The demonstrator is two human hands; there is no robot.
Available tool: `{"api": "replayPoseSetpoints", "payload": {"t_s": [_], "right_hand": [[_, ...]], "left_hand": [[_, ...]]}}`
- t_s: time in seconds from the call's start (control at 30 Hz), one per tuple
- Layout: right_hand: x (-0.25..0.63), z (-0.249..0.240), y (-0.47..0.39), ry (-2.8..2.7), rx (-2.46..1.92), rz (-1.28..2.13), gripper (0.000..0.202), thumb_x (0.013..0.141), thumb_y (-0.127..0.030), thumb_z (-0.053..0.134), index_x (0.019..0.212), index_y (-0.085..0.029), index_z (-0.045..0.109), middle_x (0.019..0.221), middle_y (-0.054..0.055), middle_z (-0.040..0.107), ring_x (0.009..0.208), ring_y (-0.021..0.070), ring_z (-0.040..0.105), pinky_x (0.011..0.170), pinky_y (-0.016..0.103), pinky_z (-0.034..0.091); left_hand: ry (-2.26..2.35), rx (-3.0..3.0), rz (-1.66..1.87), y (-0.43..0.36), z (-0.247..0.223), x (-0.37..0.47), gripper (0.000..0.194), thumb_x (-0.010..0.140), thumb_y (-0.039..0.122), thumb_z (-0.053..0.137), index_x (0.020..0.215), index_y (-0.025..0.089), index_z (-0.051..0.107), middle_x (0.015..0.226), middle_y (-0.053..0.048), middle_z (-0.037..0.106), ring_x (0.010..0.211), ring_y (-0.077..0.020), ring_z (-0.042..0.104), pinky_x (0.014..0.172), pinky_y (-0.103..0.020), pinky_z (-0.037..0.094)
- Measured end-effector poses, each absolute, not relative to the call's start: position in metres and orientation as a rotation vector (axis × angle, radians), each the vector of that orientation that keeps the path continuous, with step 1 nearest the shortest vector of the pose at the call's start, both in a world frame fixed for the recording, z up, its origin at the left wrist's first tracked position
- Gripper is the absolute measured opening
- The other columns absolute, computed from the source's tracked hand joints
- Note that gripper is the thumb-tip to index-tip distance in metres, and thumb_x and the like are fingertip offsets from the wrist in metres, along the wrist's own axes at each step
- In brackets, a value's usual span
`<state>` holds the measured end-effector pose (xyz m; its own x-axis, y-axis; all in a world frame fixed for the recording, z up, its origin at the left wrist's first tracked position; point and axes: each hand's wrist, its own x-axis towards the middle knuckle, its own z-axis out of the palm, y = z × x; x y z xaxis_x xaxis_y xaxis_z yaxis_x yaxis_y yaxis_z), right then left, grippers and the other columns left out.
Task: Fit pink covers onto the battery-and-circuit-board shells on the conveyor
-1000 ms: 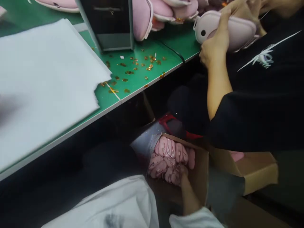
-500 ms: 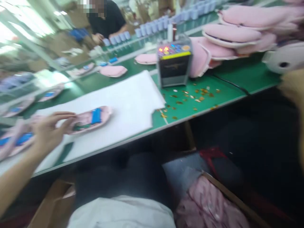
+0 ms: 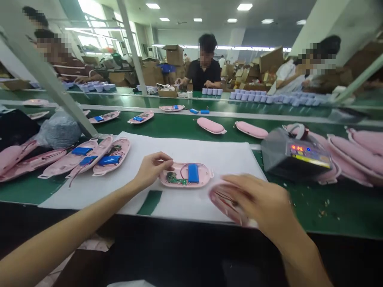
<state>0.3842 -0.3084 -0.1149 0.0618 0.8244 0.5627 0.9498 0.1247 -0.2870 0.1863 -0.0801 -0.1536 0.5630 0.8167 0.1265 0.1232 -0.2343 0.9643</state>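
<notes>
In front of me on white sheeting (image 3: 119,199) lies an oval pink plastic shell (image 3: 205,172), inner side up. Inside it sit a blue battery (image 3: 193,173), a green circuit board (image 3: 176,179) and a thin red wire. My left hand (image 3: 152,169) pinches the shell's left end between thumb and fingers. Just to the right, my right hand (image 3: 261,201) grips a second pink shell half (image 3: 226,201), tilted and blurred by motion, with dark and red wires across its inside. The two shells are apart or nearly touching; I cannot tell which.
Several pink shells with batteries (image 3: 85,157) overlap on the left. A grey box with a lit red display (image 3: 295,155) stands on the right, before piled pink shells (image 3: 356,155). Closed pink shells (image 3: 211,125) lie beyond the sheet. A person (image 3: 205,67) works across the bench.
My view has swung up and levelled. My right hand has come in over the sheet with a second shell half. The left hand still holds the battery shell's end.
</notes>
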Motion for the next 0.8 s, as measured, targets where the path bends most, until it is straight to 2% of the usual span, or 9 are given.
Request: {"api": "replayPoseSetpoints", "payload": {"t_s": [0.1,0.17,0.33,0.5,0.57,0.67,0.7,0.77,0.8], "right_hand": [[0.362,-0.091,-0.207,-2.283,-1.782,-0.166,0.017,0.092,-0.014,0.055,0.095,-0.022,0.070,0.080,0.002,0.068,0.067,0.0131,0.061,0.059,0.022,0.038],[0.350,-0.086,-0.156,-2.464,-1.842,-0.069,0.018,0.090,-0.012,0.055,0.097,-0.021,0.068,0.081,0.002,0.069,0.069,0.0140,0.061,0.059,0.023,0.036],[0.341,-0.089,-0.121,-2.249,-1.806,0.388,0.036,0.095,-0.017,0.042,0.130,-0.022,0.047,0.098,0.003,0.070,0.082,0.0152,0.064,0.071,0.025,0.044],[0.344,-0.091,-0.121,-2.015,-1.689,0.789,0.042,0.090,-0.019,0.041,0.131,-0.022,0.046,0.092,0.002,0.069,0.072,0.0142,0.059,0.068,0.026,0.046],[0.343,-0.093,-0.119,-1.955,-1.703,0.774,0.039,0.089,-0.019,0.042,0.126,-0.022,0.050,0.086,0.000,0.069,0.069,0.0137,0.057,0.068,0.026,0.045],[0.340,-0.098,-0.118,-1.839,-1.852,0.559,0.031,0.088,-0.026,0.050,0.117,-0.024,0.058,0.079,-0.002,0.069,0.066,0.0141,0.058,0.065,0.026,0.043],[0.339,-0.101,-0.119,-1.790,-1.944,0.455,0.025,0.087,-0.029,0.054,0.110,-0.025,0.062,0.077,-0.002,0.068,0.064,0.0144,0.058,0.061,0.026,0.041],[0.337,-0.108,-0.122,-1.732,-2.129,0.258,0.015,0.085,-0.037,0.058,0.082,-0.023,0.064,0.064,-0.001,0.063,0.054,0.0143,0.051,0.051,0.025,0.031],[0.336,-0.112,-0.124,-1.738,-2.188,0.195,0.025,0.086,-0.040,0.057,0.068,-0.022,0.058,0.056,-0.001,0.057,0.049,0.0137,0.045,0.048,0.026,0.026]], "left_hand": [[0.627,1.669,0.853,-0.076,-0.154,0.179,0.018,0.079,0.033,0.071,0.079,0.016,0.065,0.069,-0.002,0.070,0.069,-0.0201,0.072,0.060,-0.027,0.057],[0.562,1.757,0.968,-0.074,-0.156,0.176,0.013,0.084,0.029,0.066,0.081,0.017,0.068,0.074,-0.003,0.070,0.072,-0.0178,0.070,0.067,-0.029,0.058],[0.563,2.108,1.294,-0.067,-0.167,0.171,0.010,0.089,0.022,0.062,0.083,0.020,0.070,0.099,-0.006,0.059,0.085,-0.0161,0.063,0.079,-0.032,0.057],[0.466,2.359,1.185,-0.062,-0.175,0.170,0.019,0.097,0.021,0.048,0.092,0.017,0.066,0.123,-0.011,0.055,0.097,-0.0182,0.066,0.077,-0.030,0.057],[0.508,2.478,1.065,-0.061,-0.169,0.169,0.019,0.096,0.019,0.047,0.095,0.017,0.066,0.126,-0.012,0.054,0.095,-0.0194,0.067,0.076,-0.031,0.057],[0.586,2.620,0.751,-0.058,-0.153,0.166,0.020,0.091,0.012,0.049,0.097,0.016,0.067,0.116,-0.011,0.059,0.079,-0.0189,0.067,0.067,-0.032,0.054],[0.599,2.635,0.647,-0.057,-0.148,0.164,0.019,0.088,0.011,0.051,0.092,0.016,0.069,0.111,-0.010,0.060,0.072,-0.0175,0.065,0.064,-0.031,0.052],[0.613,2.597,0.521,-0.053,-0.142,0.161,0.017,0.083,0.010,0.056,0.077,0.017,0.070,0.103,-0.007,0.062,0.061,-0.0137,0.060,0.061,-0.030,0.049],[0.600,2.556,0.502,-0.051,-0.141,0.160,0.018,0.081,0.011,0.058,0.070,0.017,0.070,0.102,-0.005,0.062,0.059,-0.0123,0.059,0.062,-0.029,0.048]]}}
